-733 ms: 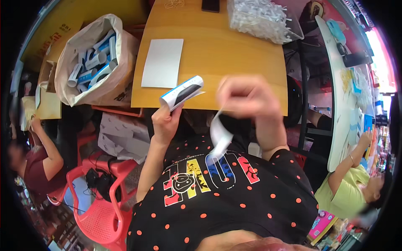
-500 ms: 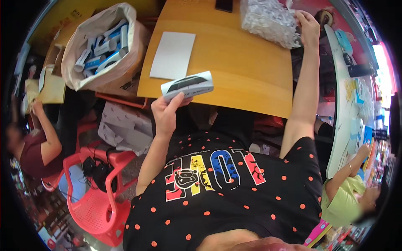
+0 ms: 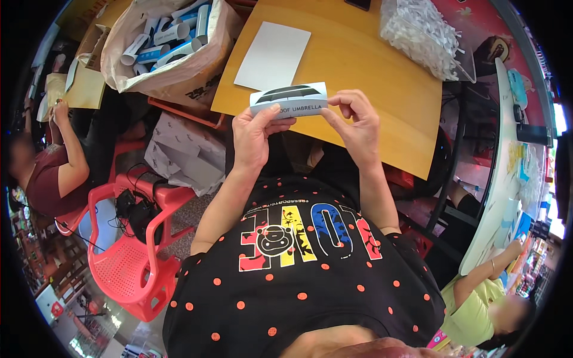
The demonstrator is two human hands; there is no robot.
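A curled card sleeve, pale blue-white with a black umbrella picture and printed lettering, is held above the table's near edge. My left hand grips its left end, thumb on the printed face and fingers beneath. At the other end, my right hand has bent fingers, thumb and forefinger meeting the sleeve's edge. Whatever might lie between those fingertips is too small to make out. Beyond the sleeve, a stack of white sheets lies on the wooden table.
A large cloth-lined bag at the left holds several rolled sleeves. A clear box of white strips stands at the far right corner. A red plastic chair is at my left. Two people sit at either side.
My right hand has come back from the box of strips to the sleeve's right end. My left hand has moved the sleeve slightly right, and the view has shifted.
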